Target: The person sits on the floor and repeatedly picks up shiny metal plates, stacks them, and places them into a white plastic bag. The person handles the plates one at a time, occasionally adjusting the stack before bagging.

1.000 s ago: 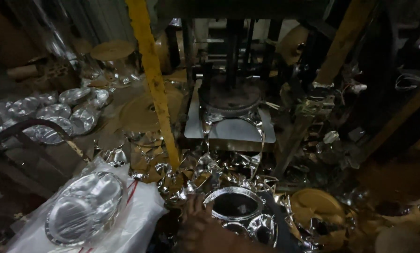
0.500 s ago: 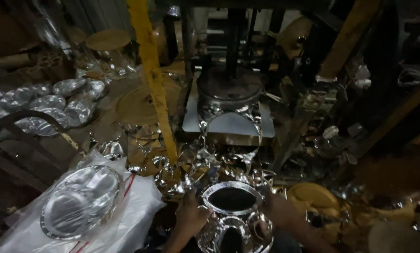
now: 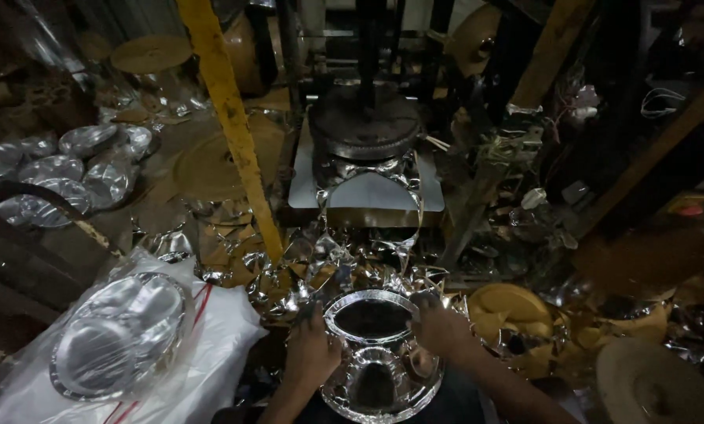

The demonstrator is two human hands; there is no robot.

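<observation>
1. Hands first: our left hand (image 3: 311, 349) and right hand (image 3: 438, 328) sit on either side of a stack of shiny silver bowls (image 3: 375, 357), low in the middle of the view, right in front of us. Both hands are curled around the rim from outside, fingers partly closed against it. How tight the grip is, we can't tell in this light.
2. Handling guess: these look like thin foil-laminated paper bowls, so light, a bit floppy at the rim and easy to dent. The mirror finish probably makes them slippery too. We'd say a two-sided hold at the rim, like now, beats pinching one edge.
3. Nested, the stack is likely stiffer than a single bowl, but the top one could slide off if tilted.
4. Edges: just beyond the stack lies a heap of foil scrap (image 3: 328, 263), crinkled and pointy, touching or nearly touching the far rim. Past that stands the press machine (image 3: 365, 137) with its flat plate.
5. Room: to the left, a plastic bag of finished plates (image 3: 120, 334) sits near; a yellow post (image 3: 234, 133) rises between it and the press. To the right, gold discs (image 3: 509, 314) crowd in. The freest room looks to be straight up and toward us.
</observation>
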